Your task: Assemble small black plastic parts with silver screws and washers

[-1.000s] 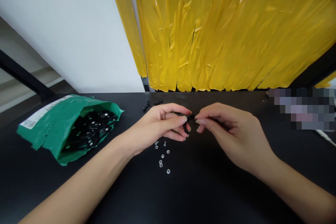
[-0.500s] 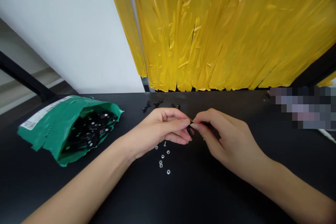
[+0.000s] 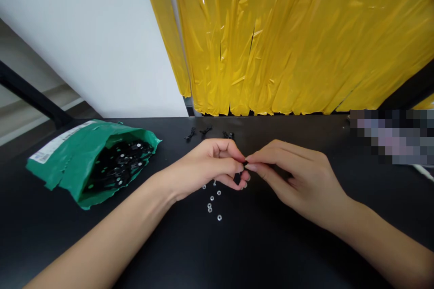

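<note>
My left hand (image 3: 210,162) pinches a small black part (image 3: 238,177) between thumb and fingers, above the dark table. Opposite it, my right hand (image 3: 291,169) has its thumb and forefinger tips closed on the upper end of the same part. The fingertips of both hands meet there and hide most of it. Just below my left hand lie several small metal nuts (image 3: 219,217) and a small screw (image 3: 214,183), partly covered by the hand. Beyond my left hand are black parts (image 3: 190,134) near the table's back edge.
An open green bag (image 3: 71,158) full of black parts with metal pieces lies at the left. Yellow plastic sheeting (image 3: 288,45) and a white panel (image 3: 101,40) stand behind the table (image 3: 271,244). A blurred-out object (image 3: 389,137) is at the right.
The fingers of my right hand have straightened a little, and its fingertips now press closer to those of my left hand. The black part has shifted slightly left. The view has moved a little.
</note>
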A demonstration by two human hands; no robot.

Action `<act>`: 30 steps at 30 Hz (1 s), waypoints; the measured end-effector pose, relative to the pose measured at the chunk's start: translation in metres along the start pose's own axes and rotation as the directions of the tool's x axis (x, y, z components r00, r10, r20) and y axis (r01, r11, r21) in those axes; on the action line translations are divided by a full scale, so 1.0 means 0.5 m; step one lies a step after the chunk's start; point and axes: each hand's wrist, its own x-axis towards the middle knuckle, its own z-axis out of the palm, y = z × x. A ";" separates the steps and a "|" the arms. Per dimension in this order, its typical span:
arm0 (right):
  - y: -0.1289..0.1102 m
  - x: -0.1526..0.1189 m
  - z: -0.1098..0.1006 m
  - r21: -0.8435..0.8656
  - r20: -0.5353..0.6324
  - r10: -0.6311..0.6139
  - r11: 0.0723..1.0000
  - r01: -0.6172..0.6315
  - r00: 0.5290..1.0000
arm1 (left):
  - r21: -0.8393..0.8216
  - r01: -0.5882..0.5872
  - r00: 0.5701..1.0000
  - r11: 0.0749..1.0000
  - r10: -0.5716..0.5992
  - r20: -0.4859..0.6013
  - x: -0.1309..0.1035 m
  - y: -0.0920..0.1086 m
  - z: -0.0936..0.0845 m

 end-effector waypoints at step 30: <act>-0.002 0.012 -0.011 0.122 0.071 0.202 0.970 -0.209 0.977 | 0.160 -0.024 0.999 0.987 0.028 -0.021 0.006 -0.008 0.002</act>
